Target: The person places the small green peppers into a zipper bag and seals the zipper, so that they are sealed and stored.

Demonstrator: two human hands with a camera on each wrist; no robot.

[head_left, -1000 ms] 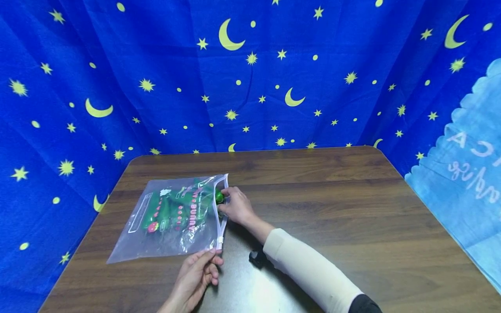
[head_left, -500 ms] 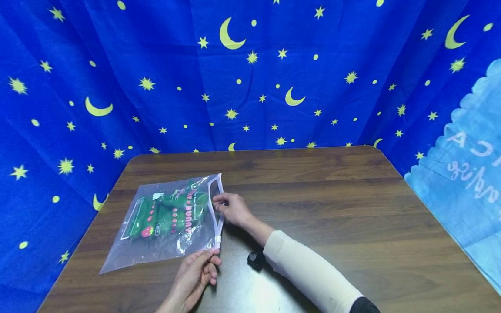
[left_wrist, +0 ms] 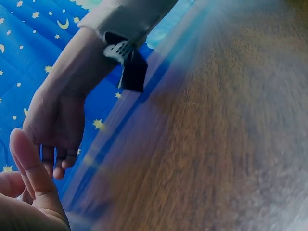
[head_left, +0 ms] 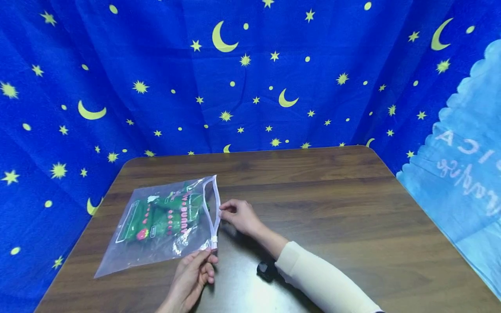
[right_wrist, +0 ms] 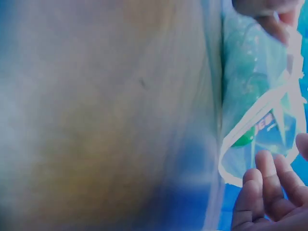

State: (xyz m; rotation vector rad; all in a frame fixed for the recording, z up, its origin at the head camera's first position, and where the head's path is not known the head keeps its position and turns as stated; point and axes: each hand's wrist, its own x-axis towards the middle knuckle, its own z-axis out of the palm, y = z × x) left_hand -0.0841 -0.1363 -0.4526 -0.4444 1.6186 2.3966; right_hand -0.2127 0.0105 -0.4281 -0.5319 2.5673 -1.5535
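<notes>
A clear slider zip bag (head_left: 156, 256) with pink lettering and a strawberry print lies on the table's left side. Something green (head_left: 158, 215) shows through its plastic; the plastic hides what it is. The bag's mouth gapes toward the right. At the near corner, by the white slider (head_left: 214, 239), my left hand (head_left: 192, 274) pinches the bag between thumb and finger. My right hand (head_left: 242, 217) is outside the mouth, its thumb and index fingertips at the right-hand zip strip (head_left: 216, 195), seemingly pinching it. In the right wrist view, a rounded green part (right_wrist: 245, 137) sits inside the mouth.
The brown wooden table (head_left: 313, 208) reaches back to a blue curtain (head_left: 188, 78) with moons and stars. A light-blue cloth (head_left: 462, 174) hangs on the right. A small black device (head_left: 266, 271) is beside the right wrist.
My right hand has pushed the green thing inward, let go of it and come out to the mouth's edge. Green contents and bag have shifted left. The left hand keeps its pinch.
</notes>
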